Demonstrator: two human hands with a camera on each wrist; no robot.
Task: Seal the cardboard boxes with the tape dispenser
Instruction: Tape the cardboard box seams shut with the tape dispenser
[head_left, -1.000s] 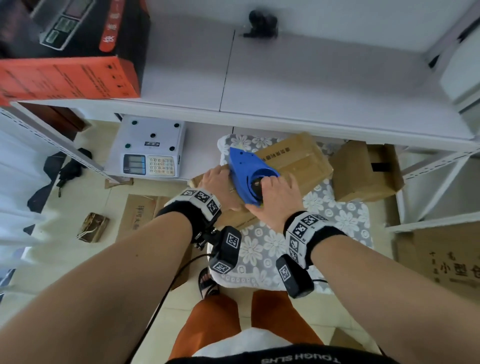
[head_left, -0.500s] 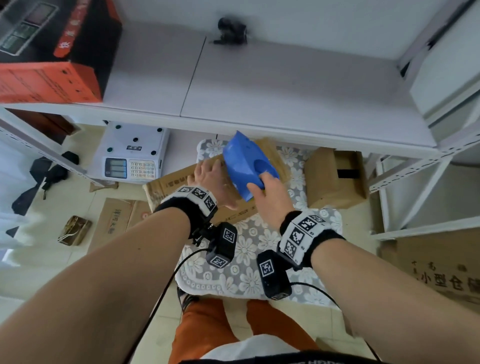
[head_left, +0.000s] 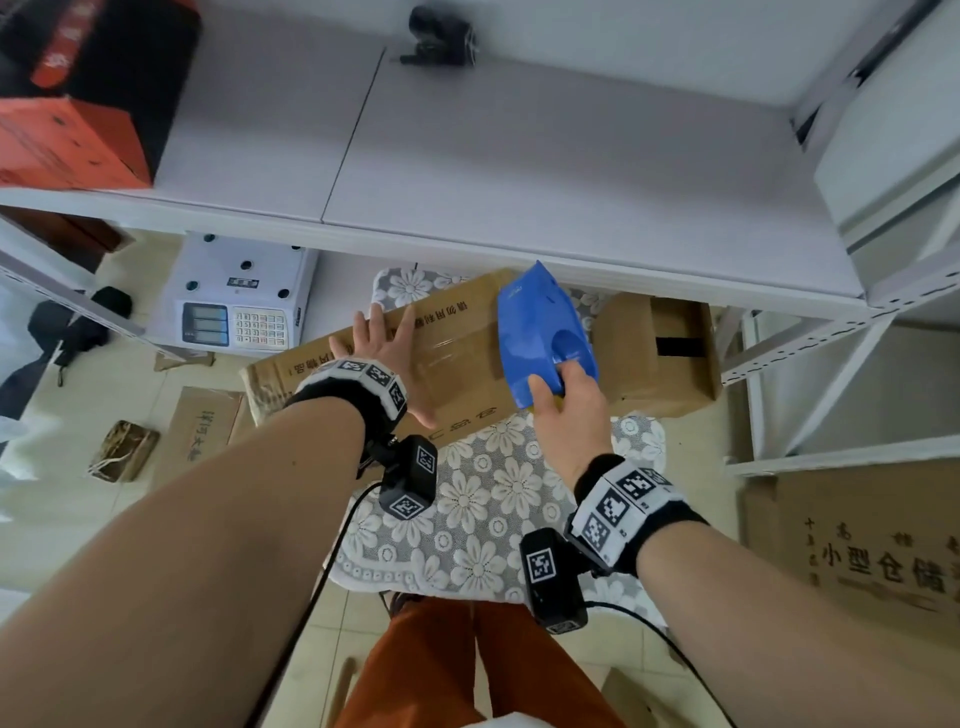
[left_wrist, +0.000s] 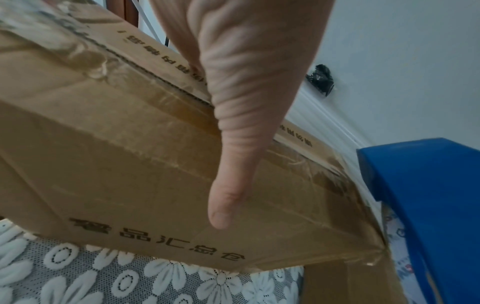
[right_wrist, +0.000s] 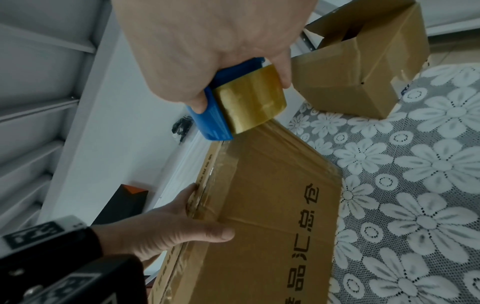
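Note:
A long brown cardboard box (head_left: 447, 343) with printed characters lies on a lace flower cloth (head_left: 483, 499); clear tape runs over its top (left_wrist: 145, 131). My left hand (head_left: 387, 358) lies flat on the box with fingers spread and thumb stretched out (left_wrist: 226, 185). My right hand (head_left: 563, 395) grips the blue tape dispenser (head_left: 540, 332) at the box's right end. The dispenser's yellowish tape roll (right_wrist: 249, 98) sits just above the box's end edge (right_wrist: 262, 164). A second, smaller box (head_left: 654, 353) stands to the right, one flap open (right_wrist: 363, 51).
A white shelf board (head_left: 519, 156) overhangs the boxes from behind. A red and black carton (head_left: 78, 104) sits on its left end. A white weighing scale (head_left: 234, 296) stands on the floor to the left. Flat cardboard sheets (head_left: 857, 545) lie at both sides.
The right hand has drawn the dispenser along the box from its middle to the right end. My left hand has flattened out, fingers spread, on the box's left part.

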